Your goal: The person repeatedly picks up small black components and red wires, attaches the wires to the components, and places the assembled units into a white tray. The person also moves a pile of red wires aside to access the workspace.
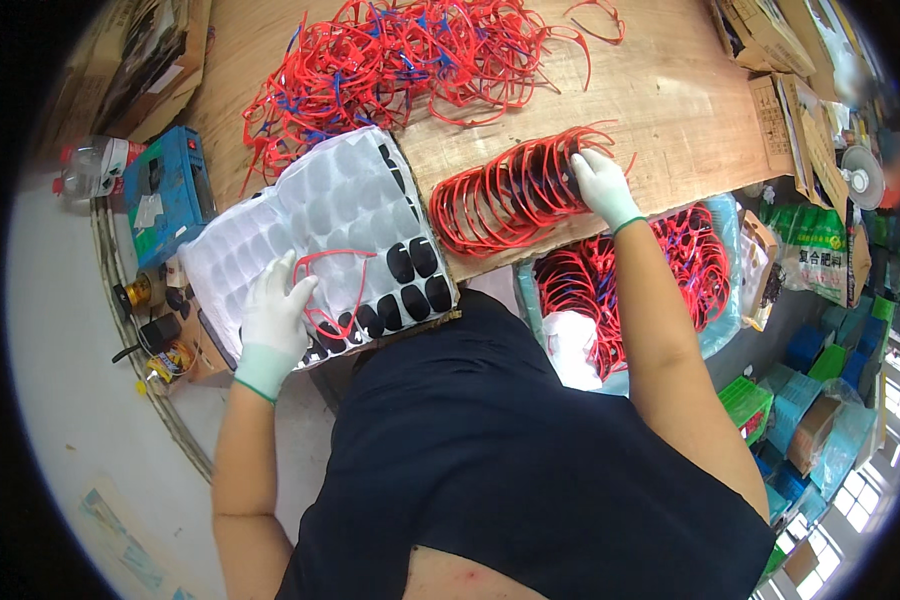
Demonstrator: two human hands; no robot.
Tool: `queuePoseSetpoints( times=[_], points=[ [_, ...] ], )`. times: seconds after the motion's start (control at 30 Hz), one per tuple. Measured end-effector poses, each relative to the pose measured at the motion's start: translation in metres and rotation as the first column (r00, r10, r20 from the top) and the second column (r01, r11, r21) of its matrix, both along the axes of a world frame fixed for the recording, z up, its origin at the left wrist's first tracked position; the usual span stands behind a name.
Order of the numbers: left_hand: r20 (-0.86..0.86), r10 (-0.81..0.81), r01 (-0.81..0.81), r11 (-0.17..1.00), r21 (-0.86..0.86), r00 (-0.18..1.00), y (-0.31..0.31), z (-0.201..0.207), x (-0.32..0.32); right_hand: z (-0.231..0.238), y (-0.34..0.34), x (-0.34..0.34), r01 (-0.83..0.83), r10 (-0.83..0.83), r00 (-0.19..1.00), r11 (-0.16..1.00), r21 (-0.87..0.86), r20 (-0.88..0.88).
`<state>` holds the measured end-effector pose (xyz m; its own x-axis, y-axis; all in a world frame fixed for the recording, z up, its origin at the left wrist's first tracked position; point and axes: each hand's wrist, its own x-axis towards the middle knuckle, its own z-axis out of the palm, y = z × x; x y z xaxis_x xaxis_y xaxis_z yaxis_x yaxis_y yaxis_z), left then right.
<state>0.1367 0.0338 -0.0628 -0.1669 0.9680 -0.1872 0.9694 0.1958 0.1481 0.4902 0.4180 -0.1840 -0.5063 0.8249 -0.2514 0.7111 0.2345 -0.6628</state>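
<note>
In the head view, the white-gloved left hand point(275, 318) is over a white pocketed tray point(342, 195), thumb and fingers slightly parted at the near edge of a single red frame point(360, 254) that lies above the pockets. Black oval pieces point(400, 262) line the tray's lower right side. The gloved right hand point(602, 186) has its fingers bent against the right end of a row of red frames point(470, 208) on the wooden table point(670, 110); from this height I cannot tell whether either hand actually grips. A tangled red-and-blue heap point(390, 65) lies beyond the tray, and a blue-lined container point(727, 225) of more frames is below the table's edge.
</note>
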Motion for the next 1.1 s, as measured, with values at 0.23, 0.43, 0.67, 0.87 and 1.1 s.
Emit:
queuePoseSetpoints(
  times=[0.23, 0.43, 0.67, 0.87, 1.1],
  points=[
    [-0.114, -0.143, 0.110, 0.961, -0.255, 0.983, 0.002, -0.010, -0.015, 0.014, -0.001, 0.008, -0.112, 0.123, 0.986, 0.989, -0.100, 0.110],
    [-0.073, -0.022, 0.007, 0.980, -0.200, 0.997, -0.001, -0.024, -0.017, 0.001, 0.000, 0.010, -0.160, 0.159, 0.984, 0.987, 0.006, 0.078],
    [-0.072, 0.077, -0.089, 0.981, -0.173, 0.994, -0.001, -0.021, -0.012, -0.044, -0.002, 0.019, 0.001, 0.007, 0.999, 0.979, 0.205, -0.036],
    [0.032, 0.102, -0.095, 0.982, -0.166, 0.994, 0.001, -0.006, -0.011, -0.009, 0.006, 0.013, -0.293, 0.233, 0.951, 0.892, 0.345, 0.206],
    [0.564, 0.255, -0.345, 0.937, 0.056, 0.785, -0.012, 0.039, -0.024, 0.013, 0.003, 0.018, -0.082, 0.004, 0.974, 0.939, 0.335, 0.226]
  ],
)
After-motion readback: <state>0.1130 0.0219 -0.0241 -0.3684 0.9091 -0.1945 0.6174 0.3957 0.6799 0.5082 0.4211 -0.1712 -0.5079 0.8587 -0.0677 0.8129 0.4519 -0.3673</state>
